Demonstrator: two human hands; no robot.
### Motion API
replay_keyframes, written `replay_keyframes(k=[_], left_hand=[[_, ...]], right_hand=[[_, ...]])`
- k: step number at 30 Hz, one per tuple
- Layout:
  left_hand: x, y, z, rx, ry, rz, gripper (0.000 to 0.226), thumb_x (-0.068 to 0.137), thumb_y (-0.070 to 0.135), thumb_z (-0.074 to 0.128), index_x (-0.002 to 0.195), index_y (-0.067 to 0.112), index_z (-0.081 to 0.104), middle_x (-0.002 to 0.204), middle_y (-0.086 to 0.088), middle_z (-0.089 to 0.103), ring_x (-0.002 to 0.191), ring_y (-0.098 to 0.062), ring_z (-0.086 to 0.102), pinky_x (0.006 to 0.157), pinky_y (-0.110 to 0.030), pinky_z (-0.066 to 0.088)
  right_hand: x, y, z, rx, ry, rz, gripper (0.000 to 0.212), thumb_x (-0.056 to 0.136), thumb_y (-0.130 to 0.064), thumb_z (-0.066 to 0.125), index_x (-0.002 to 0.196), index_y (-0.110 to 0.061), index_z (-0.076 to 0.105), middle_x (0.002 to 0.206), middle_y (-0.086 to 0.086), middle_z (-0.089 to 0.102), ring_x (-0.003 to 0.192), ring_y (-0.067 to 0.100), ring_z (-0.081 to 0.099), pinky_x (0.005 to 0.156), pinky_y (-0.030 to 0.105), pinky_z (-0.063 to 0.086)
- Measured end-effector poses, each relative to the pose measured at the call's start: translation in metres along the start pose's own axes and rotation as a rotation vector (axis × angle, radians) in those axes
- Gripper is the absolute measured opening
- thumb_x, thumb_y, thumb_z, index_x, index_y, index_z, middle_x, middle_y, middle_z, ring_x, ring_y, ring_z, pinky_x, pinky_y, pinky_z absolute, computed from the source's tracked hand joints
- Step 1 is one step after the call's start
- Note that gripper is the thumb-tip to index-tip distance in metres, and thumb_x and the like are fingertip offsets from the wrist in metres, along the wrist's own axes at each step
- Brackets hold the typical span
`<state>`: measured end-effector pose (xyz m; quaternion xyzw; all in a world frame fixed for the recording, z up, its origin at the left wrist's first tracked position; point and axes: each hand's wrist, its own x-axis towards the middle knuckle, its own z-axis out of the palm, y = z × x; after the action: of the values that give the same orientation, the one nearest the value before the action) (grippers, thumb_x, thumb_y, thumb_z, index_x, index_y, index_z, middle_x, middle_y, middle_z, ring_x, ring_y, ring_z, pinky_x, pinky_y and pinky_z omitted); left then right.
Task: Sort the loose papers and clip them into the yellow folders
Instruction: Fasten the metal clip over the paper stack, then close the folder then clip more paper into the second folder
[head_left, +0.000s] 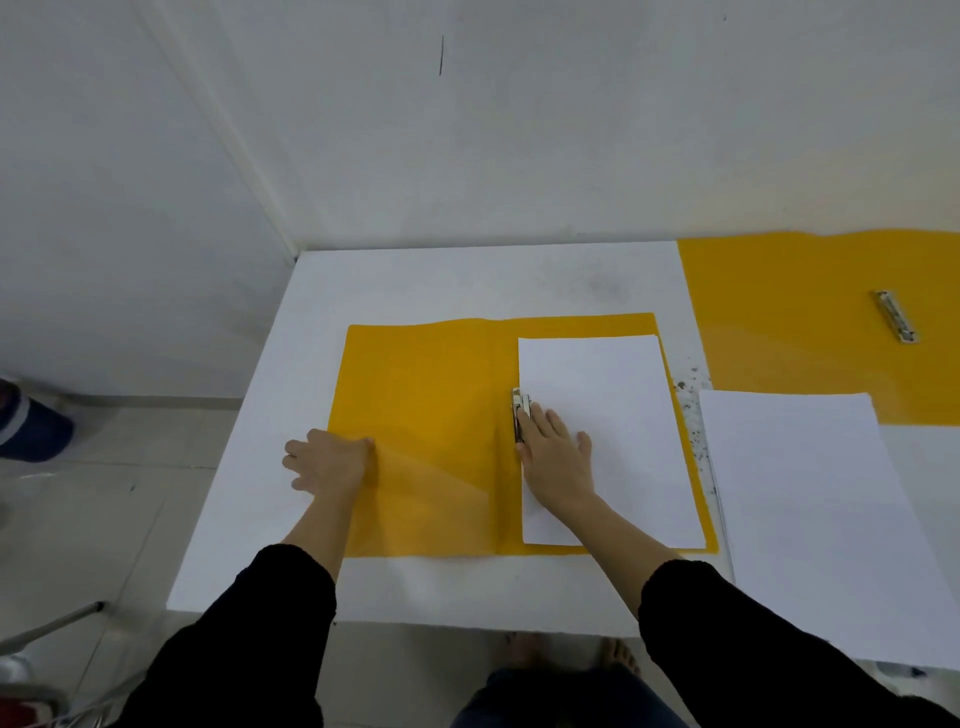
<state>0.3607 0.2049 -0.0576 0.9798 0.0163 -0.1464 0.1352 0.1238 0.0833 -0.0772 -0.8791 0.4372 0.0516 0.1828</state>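
On yellow folder (426, 415), flat white sheet (613, 395), metal clip (520, 410)

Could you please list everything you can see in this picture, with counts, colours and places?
near folder: one, yellow, open, mid-table
far folder: one, yellow, open, far right
near clip: one, silver, at the near folder's spine
far clip: one, silver, on the far folder
filed paper: white, on the near folder's right half; sheet count unclear
loose paper stack: one, white, right of the near folder
table: one, white
blue object: one, on the floor, left
left hand: rests on the near folder's left edge
right hand: flat on the filed paper, fingertips on the near clip
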Motion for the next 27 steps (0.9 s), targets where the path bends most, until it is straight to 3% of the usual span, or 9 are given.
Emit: replay_keyframes(k=[4,8,12,18,25,27], left_hand=[[-0.007,0.004,-0.017,-0.108,-0.006,0.024,0.041,0.084,0.015,0.067,0.120,0.002,0.053,0.126,-0.020,0.048,0.114,-0.038,0.052,0.094,-0.049,0.047],[-0.026,0.008,-0.039,-0.204,-0.040,0.071,0.028,0.089,0.008,0.059,0.114,-0.003,0.057,0.114,-0.023,0.062,0.102,-0.041,0.062,0.089,-0.049,0.052],[-0.045,0.016,-0.062,-0.181,-0.049,0.112,0.022,0.087,0.005,0.059,0.105,-0.006,0.060,0.106,-0.025,0.063,0.095,-0.041,0.063,0.086,-0.047,0.052],[-0.069,0.031,-0.092,-0.159,-0.169,0.370,0.007,0.086,0.006,0.059,0.091,0.003,0.056,0.089,-0.018,0.057,0.077,-0.031,0.055,0.071,-0.036,0.044],[-0.116,0.067,-0.110,-0.133,-0.239,0.508,0.012,0.089,0.005,0.054,0.100,0.001,0.057,0.089,-0.013,0.056,0.072,-0.023,0.053,0.061,-0.031,0.042],[-0.133,0.077,-0.112,-0.118,-0.245,0.546,0.012,0.092,0.006,0.052,0.104,0.004,0.055,0.093,-0.010,0.053,0.074,-0.021,0.051,0.066,-0.033,0.042]], right_hand=[[0.003,0.021,-0.015,-0.008,0.046,-0.040,0.051,0.101,-0.031,0.036,0.149,-0.017,0.023,0.158,0.003,0.021,0.141,0.023,0.028,0.109,0.041,0.032],[0.001,0.061,-0.031,0.006,0.132,0.231,0.046,0.096,-0.033,0.045,0.137,-0.013,0.036,0.146,0.009,0.032,0.129,0.030,0.035,0.102,0.043,0.038],[-0.008,0.093,-0.043,-0.016,0.184,0.439,0.058,0.091,-0.047,0.051,0.132,-0.008,0.039,0.136,0.014,0.039,0.123,0.034,0.039,0.096,0.043,0.040],[-0.008,0.114,-0.057,0.133,0.232,0.417,0.049,0.086,-0.032,0.061,0.122,-0.004,0.046,0.127,0.014,0.047,0.118,0.032,0.043,0.096,0.041,0.042],[-0.010,0.121,-0.062,0.175,0.209,0.336,0.041,0.088,-0.023,0.057,0.122,-0.004,0.045,0.129,0.014,0.045,0.120,0.030,0.040,0.101,0.037,0.038],[-0.011,0.121,-0.063,0.179,0.203,0.330,0.040,0.088,-0.022,0.057,0.122,-0.004,0.045,0.129,0.015,0.045,0.120,0.030,0.040,0.101,0.037,0.038]])
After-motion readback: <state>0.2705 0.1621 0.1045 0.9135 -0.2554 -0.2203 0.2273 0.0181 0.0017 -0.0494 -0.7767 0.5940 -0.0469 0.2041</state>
